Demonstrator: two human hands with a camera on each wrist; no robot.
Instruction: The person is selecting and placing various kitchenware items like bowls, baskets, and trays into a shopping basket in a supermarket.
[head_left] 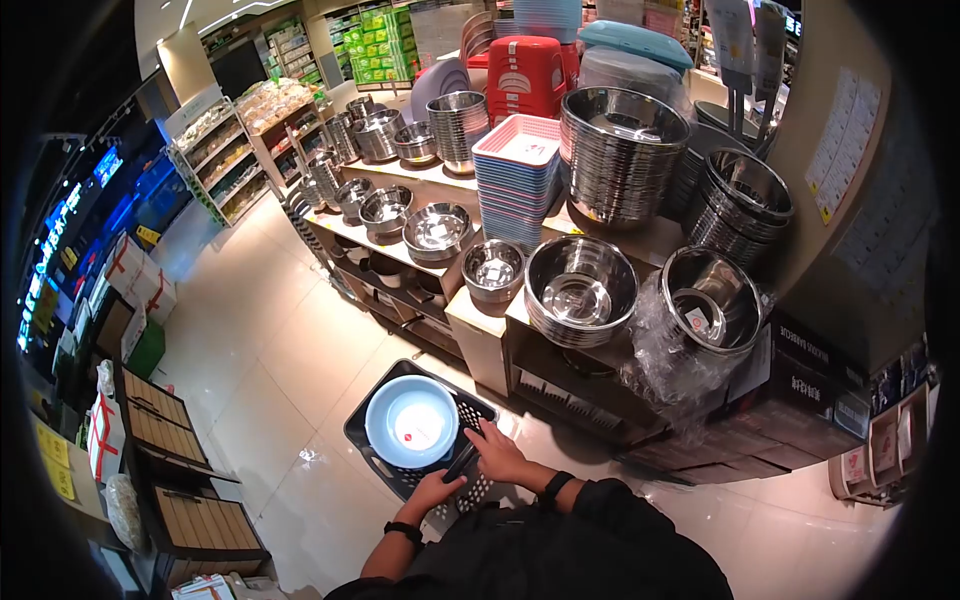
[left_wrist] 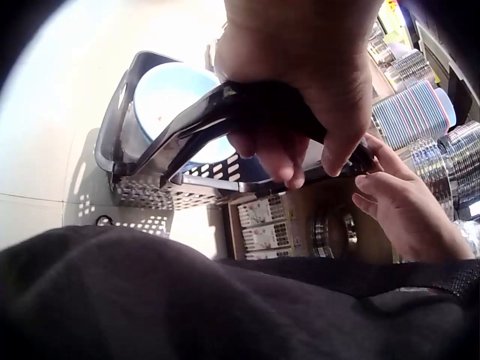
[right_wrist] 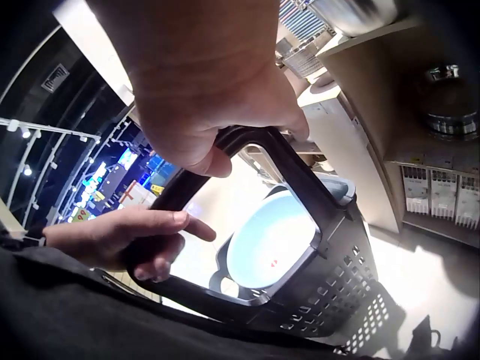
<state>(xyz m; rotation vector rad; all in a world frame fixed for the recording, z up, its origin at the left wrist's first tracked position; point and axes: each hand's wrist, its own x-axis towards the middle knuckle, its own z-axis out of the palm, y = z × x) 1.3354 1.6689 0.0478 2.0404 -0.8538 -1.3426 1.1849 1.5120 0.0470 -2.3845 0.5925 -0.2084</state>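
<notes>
A black shopping basket (head_left: 357,423) with perforated walls holds a light blue basin (head_left: 385,410), which has a small red-marked label inside. My left hand (head_left: 438,490) grips the basket's black handle (right_wrist: 180,191), fingers curled round the bar in the right wrist view. At a corner of the same handle, my right hand (right_wrist: 217,112) holds on with its thumb and fingers on either side. In the left wrist view my left hand (left_wrist: 300,60) wraps over the bar, and my right hand (left_wrist: 409,206) is at its far end.
Ahead and right, a display shelf (head_left: 480,345) carries stacked steel bowls (head_left: 580,285) and a tall stack of plastic baskets (head_left: 515,185). Plastic wrap hangs around a steel pot (head_left: 710,300) beside dark boxes (head_left: 800,390). Wood-slatted crates (head_left: 205,520) stand left, across the tiled floor (head_left: 300,370).
</notes>
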